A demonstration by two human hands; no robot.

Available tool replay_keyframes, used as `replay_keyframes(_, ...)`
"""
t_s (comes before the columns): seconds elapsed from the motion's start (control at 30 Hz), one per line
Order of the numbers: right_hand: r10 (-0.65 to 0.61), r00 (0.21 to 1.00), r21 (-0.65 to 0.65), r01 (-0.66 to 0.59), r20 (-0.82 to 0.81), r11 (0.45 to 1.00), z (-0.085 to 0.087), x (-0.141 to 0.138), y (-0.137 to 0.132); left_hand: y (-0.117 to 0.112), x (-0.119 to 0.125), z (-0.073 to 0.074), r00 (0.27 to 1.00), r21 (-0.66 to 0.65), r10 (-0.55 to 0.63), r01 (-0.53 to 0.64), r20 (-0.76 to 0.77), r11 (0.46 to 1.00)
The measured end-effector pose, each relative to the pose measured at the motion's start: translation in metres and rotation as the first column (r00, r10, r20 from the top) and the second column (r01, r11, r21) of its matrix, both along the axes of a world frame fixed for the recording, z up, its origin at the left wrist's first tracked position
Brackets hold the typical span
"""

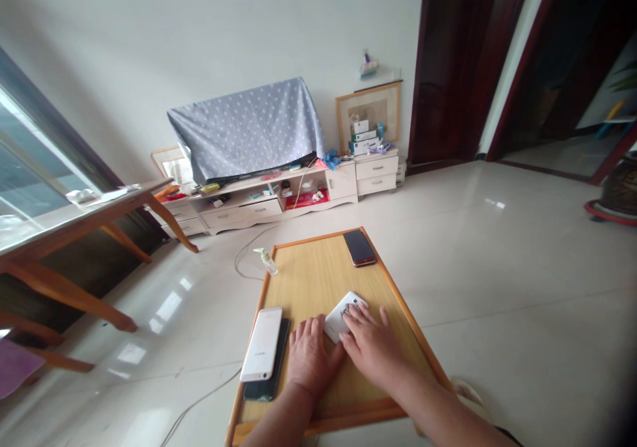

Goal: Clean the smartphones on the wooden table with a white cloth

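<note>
At the far left, daylight enters by a window (24,158) above a brown table (79,226) with curved legs, and bright patches lie on the glossy pale floor (159,341). Against the white wall stands a low whitish cabinet (219,218) with cluttered shelves; a blue-grey dotted cloth (249,128) drapes over something wide on it. Nearer is a small table (308,261), its top yellowish wood grain inside an orange-brown rim. Along its left side, a pale phone (262,347) lies overlapping a dark phone (259,391), and a clear pump bottle (269,262) stands by the edge farther back. The left hand (311,354) rests with its fingers close together beside a white phone (334,324), which lies slantwise near the middle of the tabletop; whether it grips the edge I cannot tell. A black phone (359,248) lies at the far right corner. The right hand (371,347) is laid over the white phone, fingers loosely spread upon it. Farther right come a framed picture (393,112) behind stacked boxes (365,143), a dark reddish door (452,56) and a large pot (620,185) on a red base.
</note>
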State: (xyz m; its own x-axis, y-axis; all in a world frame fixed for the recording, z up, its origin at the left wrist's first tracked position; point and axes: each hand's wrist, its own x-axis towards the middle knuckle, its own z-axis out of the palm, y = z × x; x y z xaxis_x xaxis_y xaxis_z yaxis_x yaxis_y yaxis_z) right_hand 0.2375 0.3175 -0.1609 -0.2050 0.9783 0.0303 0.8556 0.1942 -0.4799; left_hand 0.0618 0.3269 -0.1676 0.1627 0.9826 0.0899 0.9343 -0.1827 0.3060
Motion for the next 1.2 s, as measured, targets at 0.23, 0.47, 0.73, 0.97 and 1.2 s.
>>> replay_keyframes(0.23,0.066,0.997,0.012,-0.065,-0.039,0.998,0.004,0.002,0.002,0.0,0.0,-0.001,1.0,0.003,-0.002,0.002,-0.002,1.0)
replay_keyframes(0.47,-0.033,0.999,0.023,0.033,0.02,0.999,0.0,0.0,0.006,0.0,0.001,-0.001,1.0,0.024,0.001,-0.001,0.003,1.0)
replay_keyframes(0.73,0.054,0.997,0.033,-0.053,-0.053,0.998,-0.003,-0.004,0.007,0.0,0.001,-0.003,1.0,0.03,-0.008,0.008,0.009,1.0)
replay_keyframes(0.97,-0.119,0.993,0.062,0.119,-0.001,0.991,-0.013,-0.001,0.031,0.0,0.002,-0.002,1.0,0.041,-0.005,0.005,0.001,0.999)
replay_keyframes(1.2,0.014,0.999,0.075,-0.011,-0.036,0.997,-0.011,-0.012,0.027,-0.001,0.001,0.0,1.0,0.036,-0.002,0.002,0.022,0.999)
